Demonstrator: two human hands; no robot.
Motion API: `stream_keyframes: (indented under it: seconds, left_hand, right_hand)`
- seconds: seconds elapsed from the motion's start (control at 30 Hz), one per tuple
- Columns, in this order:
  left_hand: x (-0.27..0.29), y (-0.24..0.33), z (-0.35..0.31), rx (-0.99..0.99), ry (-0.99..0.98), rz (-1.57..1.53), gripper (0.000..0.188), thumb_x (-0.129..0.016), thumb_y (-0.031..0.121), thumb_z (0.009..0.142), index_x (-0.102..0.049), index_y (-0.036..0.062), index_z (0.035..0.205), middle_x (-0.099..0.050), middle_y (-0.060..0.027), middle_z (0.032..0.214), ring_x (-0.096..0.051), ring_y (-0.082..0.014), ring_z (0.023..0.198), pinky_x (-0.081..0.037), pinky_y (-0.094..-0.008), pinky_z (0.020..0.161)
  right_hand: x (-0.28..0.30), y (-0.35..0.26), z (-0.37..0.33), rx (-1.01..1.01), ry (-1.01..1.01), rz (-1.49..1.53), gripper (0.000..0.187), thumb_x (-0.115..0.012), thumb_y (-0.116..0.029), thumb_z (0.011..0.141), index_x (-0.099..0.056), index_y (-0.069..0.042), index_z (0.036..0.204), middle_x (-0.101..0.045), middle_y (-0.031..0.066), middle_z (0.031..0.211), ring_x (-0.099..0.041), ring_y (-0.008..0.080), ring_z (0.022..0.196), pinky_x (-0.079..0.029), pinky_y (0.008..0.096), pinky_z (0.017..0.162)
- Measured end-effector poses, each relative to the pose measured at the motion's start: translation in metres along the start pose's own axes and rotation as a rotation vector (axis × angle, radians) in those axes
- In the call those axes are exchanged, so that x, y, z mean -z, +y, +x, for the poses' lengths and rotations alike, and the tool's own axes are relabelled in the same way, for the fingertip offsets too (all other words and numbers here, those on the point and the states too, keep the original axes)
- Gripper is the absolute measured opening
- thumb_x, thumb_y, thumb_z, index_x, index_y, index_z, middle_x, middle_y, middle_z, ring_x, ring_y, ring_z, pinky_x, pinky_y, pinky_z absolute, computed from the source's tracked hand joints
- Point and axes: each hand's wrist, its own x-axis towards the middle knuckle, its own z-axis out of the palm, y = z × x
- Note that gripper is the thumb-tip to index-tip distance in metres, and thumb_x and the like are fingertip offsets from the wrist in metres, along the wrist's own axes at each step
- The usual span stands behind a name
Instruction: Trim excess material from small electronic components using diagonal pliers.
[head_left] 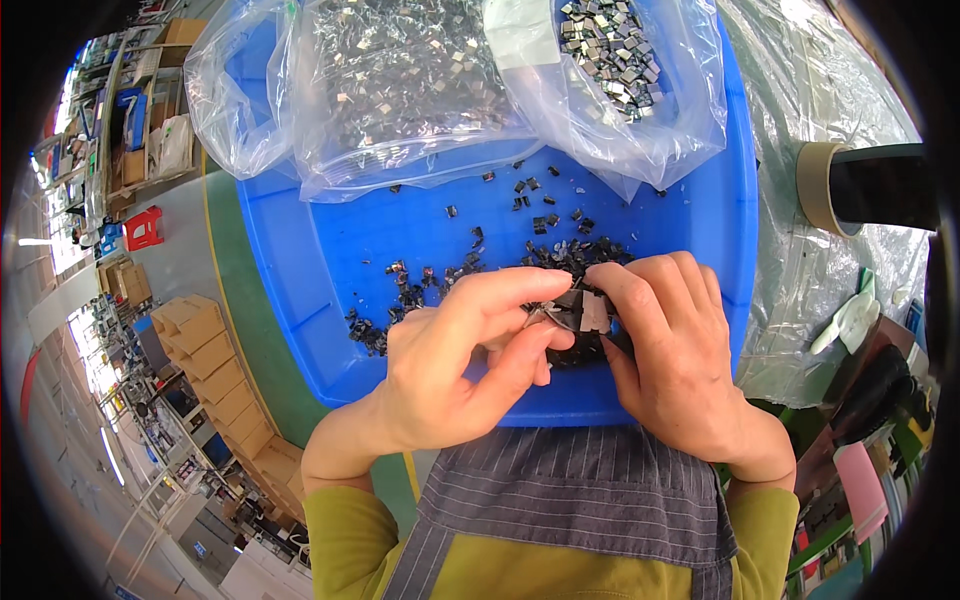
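Over the near side of a blue plastic tray (385,225), both my hands meet at a small flat piece (594,312) with a shiny pinkish-grey face and dark edges. My right hand (678,350) grips it between thumb and fingers from the right. My left hand (440,355) pinches a thin dark scrap (560,312) at its left side, thumb and forefinger nearly together. Whether the scrap and the flat piece are joined I cannot tell. Small dark shiny bits (408,292) lie in a loose heap under and around my hands, partly hidden by them.
A clear plastic bag (405,85) full of small metallic pieces lies at the tray's far side. To its right, an opened bag (612,55) holds similar squares. Right of the tray are a tape roll (822,190) and a pale glove (850,318). Cardboard boxes (215,360) stand left.
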Motion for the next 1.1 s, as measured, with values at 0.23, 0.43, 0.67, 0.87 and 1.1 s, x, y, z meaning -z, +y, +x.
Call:
stream_keyframes:
  seconds: [0.23, 0.43, 0.67, 0.87, 1.1]
  left_hand:
    - [-0.0008, -0.0008, -0.0005, 0.028, -0.004, -0.027, 0.028, -0.048, -0.005, 0.091, -0.044, -0.0077, 0.118, -0.065, -0.0146, 0.076, -0.069, -0.0198, 0.073, -0.054, -0.0254, 0.064]
    - [-0.0007, -0.0019, -0.001, 0.007, -0.016, -0.016, 0.028, -0.048, -0.006, 0.09, -0.044, -0.0074, 0.118, -0.065, -0.0154, 0.08, -0.069, -0.0194, 0.073, -0.053, -0.0247, 0.063]
    - [-0.0006, -0.0022, -0.0009, 0.007, -0.018, -0.014, 0.027, -0.047, -0.006, 0.091, -0.044, -0.0072, 0.118, -0.065, -0.0152, 0.079, -0.068, -0.0189, 0.072, -0.053, -0.0244, 0.063]
    - [-0.0006, -0.0011, -0.0016, 0.083, -0.019, -0.094, 0.027, -0.047, -0.004, 0.092, -0.044, -0.0072, 0.118, -0.064, -0.0155, 0.079, -0.068, -0.0191, 0.072, -0.053, -0.0249, 0.063]
    - [-0.0005, -0.0024, -0.0012, 0.033, -0.029, -0.056, 0.027, -0.047, -0.004, 0.092, -0.044, -0.0074, 0.118, -0.064, -0.0159, 0.081, -0.068, -0.0195, 0.072, -0.053, -0.0252, 0.063]
  right_hand:
    - [-0.0015, 0.0004, 0.0001, 0.014, 0.008, -0.019, 0.045, -0.065, 0.0, 0.062, -0.055, -0.006, 0.105, -0.047, 0.0071, 0.085, -0.048, 0.0259, 0.079, -0.037, 0.038, 0.071]
    - [-0.0016, 0.0007, -0.0011, 0.014, 0.002, -0.033, 0.042, -0.065, 0.0, 0.061, -0.055, -0.006, 0.102, -0.046, 0.007, 0.082, -0.048, 0.0256, 0.076, -0.038, 0.0378, 0.068]
    - [0.0011, 0.0013, -0.0039, -0.016, -0.092, 0.029, 0.048, -0.069, 0.005, 0.059, -0.054, -0.005, 0.104, -0.052, 0.0103, 0.087, -0.052, 0.0296, 0.078, -0.04, 0.0382, 0.067]
    - [-0.0031, 0.0, -0.001, 0.008, 0.01, -0.021, 0.042, -0.064, 0.0, 0.063, -0.055, -0.005, 0.103, -0.048, 0.0073, 0.084, -0.049, 0.0258, 0.078, -0.038, 0.0377, 0.068]
    - [-0.0074, 0.0011, -0.0024, 0.015, 0.045, -0.076, 0.038, -0.061, -0.002, 0.066, -0.055, -0.006, 0.104, -0.047, 0.0072, 0.084, -0.048, 0.025, 0.078, -0.038, 0.0371, 0.069]
